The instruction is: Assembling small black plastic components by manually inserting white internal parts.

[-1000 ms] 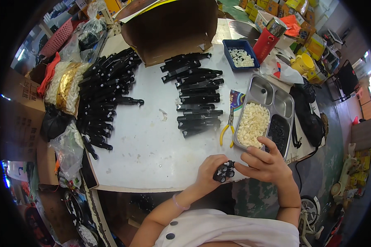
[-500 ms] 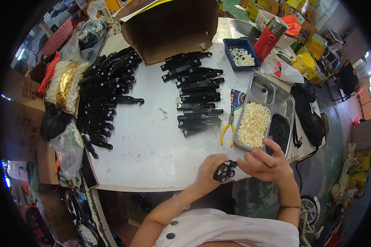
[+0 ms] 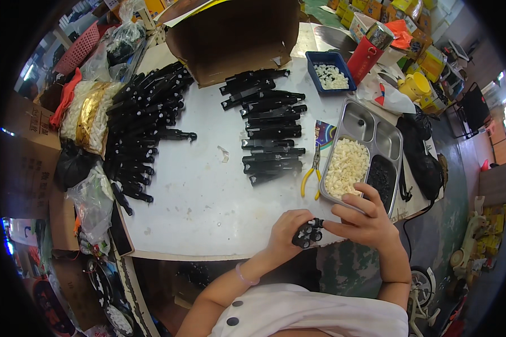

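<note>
We are holding a small black part (image 3: 307, 233) with pale round studs at the near edge of the white table (image 3: 208, 196), toward five o'clock from the table's middle. Our left hand (image 3: 287, 235) is curling around the part from its nine o'clock side, fingers closed on it, while our right hand (image 3: 365, 222) is pinching its three o'clock end between thumb and forefinger, the other fingers fanning loosely upward. Just at twelve o'clock from the right hand a metal compartment tray (image 3: 371, 126) is sitting, with white small pieces (image 3: 347, 167) filling its near-left section and black small pieces (image 3: 381, 175) lying in the section beside it; our fingertips are almost touching the tray's near rim. At the tray's nine o'clock side yellow-handled pliers (image 3: 310, 177) are lying flat on the table. Farther toward eleven o'clock, a stack of long black parts (image 3: 270, 132) is running in rows up the table, and well apart at nine o'clock a larger heap of black parts (image 3: 143, 123) is spreading along the left edge. At twelve o'clock an open cardboard box (image 3: 236, 33) is standing, with a blue bin (image 3: 320, 59) of white bits and a red cylindrical container (image 3: 368, 53) at one o'clock. Plastic bags (image 3: 90, 115) are crowding the far left.
</note>
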